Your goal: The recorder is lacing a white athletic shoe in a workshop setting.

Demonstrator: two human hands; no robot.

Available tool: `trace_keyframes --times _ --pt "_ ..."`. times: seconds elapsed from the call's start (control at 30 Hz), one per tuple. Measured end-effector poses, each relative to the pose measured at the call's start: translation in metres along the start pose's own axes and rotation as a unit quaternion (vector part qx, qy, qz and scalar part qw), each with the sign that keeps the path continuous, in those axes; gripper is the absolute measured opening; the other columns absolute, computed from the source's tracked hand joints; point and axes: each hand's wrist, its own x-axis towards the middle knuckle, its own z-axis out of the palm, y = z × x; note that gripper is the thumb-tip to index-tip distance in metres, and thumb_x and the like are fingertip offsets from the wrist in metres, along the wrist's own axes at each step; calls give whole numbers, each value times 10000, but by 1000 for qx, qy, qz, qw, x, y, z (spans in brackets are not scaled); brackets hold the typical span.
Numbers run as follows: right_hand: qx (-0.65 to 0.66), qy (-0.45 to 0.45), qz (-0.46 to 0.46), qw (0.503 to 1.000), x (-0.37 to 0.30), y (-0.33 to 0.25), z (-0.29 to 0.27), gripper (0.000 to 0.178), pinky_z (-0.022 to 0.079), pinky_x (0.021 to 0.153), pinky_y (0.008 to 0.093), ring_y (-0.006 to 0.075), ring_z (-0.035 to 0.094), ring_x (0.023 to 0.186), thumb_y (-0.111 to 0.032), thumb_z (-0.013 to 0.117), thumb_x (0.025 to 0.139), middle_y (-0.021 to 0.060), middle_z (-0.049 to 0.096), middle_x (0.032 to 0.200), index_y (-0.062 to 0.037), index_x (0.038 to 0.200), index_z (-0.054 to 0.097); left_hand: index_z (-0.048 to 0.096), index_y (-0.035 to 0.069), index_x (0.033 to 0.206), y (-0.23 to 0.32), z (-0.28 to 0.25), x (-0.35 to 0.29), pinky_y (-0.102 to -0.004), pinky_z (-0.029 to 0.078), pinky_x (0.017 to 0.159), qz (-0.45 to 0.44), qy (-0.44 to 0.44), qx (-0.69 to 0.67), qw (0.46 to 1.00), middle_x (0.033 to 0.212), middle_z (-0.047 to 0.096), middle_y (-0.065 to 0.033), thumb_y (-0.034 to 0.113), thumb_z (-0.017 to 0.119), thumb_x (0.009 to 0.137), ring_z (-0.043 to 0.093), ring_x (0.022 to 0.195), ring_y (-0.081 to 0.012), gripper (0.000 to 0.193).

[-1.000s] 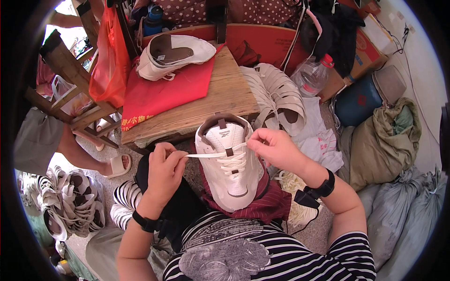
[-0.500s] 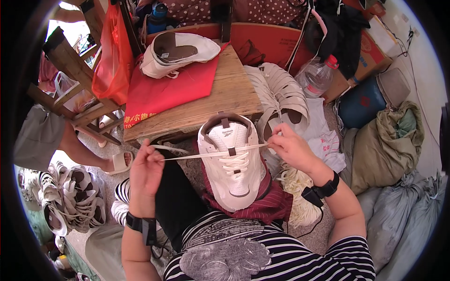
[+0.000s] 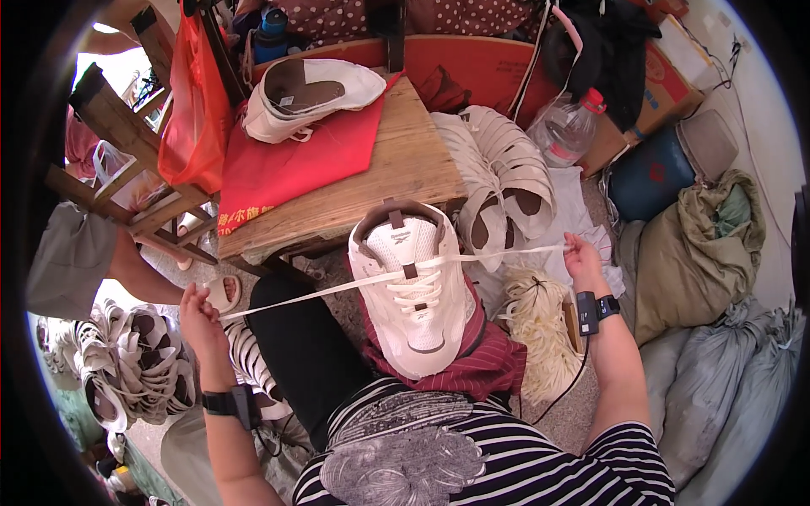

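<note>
A white shoe upper (image 3: 415, 291) rests toe-down on a dark red striped cloth (image 3: 472, 363) on my lap. A flat white lace (image 3: 321, 291) runs through its eyelets and stretches out taut to both sides. My left hand (image 3: 198, 316) pinches the lace's left end, far out by my left knee. My right hand (image 3: 582, 257) pinches the right end, out over a bundle of white laces (image 3: 536, 329).
A low wooden table (image 3: 396, 173) ahead holds a red cloth (image 3: 287, 164) and another white upper (image 3: 308, 93). Stacks of white uppers lie at right (image 3: 498, 181) and lower left (image 3: 126, 371). A plastic bottle (image 3: 565, 126), blue container (image 3: 654, 173) and sacks (image 3: 700, 253) stand right. Another person's leg (image 3: 126, 270) is left.
Both hands have pulled apart from near the shoe, left hand down-left and right hand out right, drawing the lace long and taut through the eyelets.
</note>
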Motion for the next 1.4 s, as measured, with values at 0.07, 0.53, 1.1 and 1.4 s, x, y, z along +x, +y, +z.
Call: trace_keyframes --times 0.07,0.53,1.1,1.4 --pt "4 2 -12 1000 2 2 3 273 543 733 309 151 624 800 -48 545 954 172 685 1026 45 1211 543 475 34 1330 2 37 -27 -194 362 519 38 -21 86 995 911 640 -38 130 490 1011 435 584 -64 334" --pt "-470 -428 -168 753 -243 62 197 245 478 698 253 96 551 774 -146 763 849 32 526 966 -22 970 589 602 10 1048 -36 180 -161 -265 528 792 -28 -375 177 910 956 688 -68 63 612 979 652 841 -112 87" --pt "-568 -438 -193 669 -267 49 187 155 506 655 358 231 622 714 -106 678 850 71 587 820 -37 943 575 560 19 852 -17 204 -156 -237 478 574 45 -405 383 829 719 611 -15 5 662 834 592 641 -74 105" --pt "-677 -318 -506 430 -225 35 172 96 530 650 367 237 665 737 -83 593 910 102 657 823 -48 969 660 584 32 970 -9 219 -167 -356 497 613 481 -436 442 619 711 544 -125 1 634 734 605 655 -258 243"
